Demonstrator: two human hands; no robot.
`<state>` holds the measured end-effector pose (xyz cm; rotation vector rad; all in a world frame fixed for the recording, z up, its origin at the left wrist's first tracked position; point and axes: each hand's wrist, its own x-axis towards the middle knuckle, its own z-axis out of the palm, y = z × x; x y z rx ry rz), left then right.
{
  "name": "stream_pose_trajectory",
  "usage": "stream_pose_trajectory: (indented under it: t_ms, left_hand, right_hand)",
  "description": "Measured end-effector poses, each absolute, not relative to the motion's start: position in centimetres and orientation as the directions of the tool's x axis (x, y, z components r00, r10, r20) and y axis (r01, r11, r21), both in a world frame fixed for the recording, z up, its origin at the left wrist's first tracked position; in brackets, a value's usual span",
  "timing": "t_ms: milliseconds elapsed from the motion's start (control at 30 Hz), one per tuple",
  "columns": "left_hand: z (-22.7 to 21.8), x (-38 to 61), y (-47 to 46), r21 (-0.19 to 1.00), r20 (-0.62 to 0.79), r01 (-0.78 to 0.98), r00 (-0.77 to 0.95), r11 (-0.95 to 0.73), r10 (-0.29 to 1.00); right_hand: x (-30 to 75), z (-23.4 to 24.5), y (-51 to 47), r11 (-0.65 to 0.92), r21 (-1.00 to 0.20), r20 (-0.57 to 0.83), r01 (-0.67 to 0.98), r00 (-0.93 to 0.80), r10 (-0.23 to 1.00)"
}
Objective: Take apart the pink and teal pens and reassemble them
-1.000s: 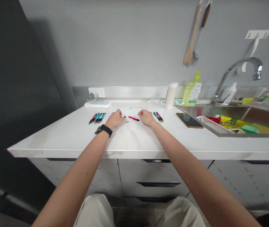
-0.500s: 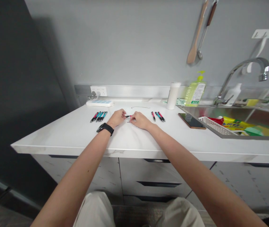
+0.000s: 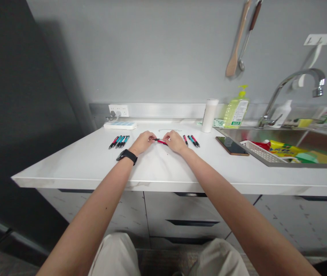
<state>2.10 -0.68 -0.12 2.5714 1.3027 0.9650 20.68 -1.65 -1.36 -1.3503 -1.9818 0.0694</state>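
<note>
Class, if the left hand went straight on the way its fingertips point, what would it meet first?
Most likely the red pen part just past the left hand, then the right hand. Depth is unclear between them, so the right hand's fingertips could come first.

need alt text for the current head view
A person's left hand and right hand, close together, handle small pen parts over a white countertop. Red and teal pens lie on both sides; farther right are a phone and sink.
</note>
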Motion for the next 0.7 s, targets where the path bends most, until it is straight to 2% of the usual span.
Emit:
stream_pose_trajectory:
  t_ms: [200,700]
  left_hand:
    - [-0.32,2.01,-0.36,0.331,0.511,0.675,0.459,-0.659,0.727]
    - [-0.29,2.06,-0.48,0.337,0.488,0.697,0.446,-0.633,0.751]
  right_hand:
    - [20.69,-1.44,-1.58,0.466,-0.375,0.547,0.802,-0.214,0.809]
    - [20.63,-1.43,-1.45,0.506,-0.39,0.558,0.769,-0.239,0.794]
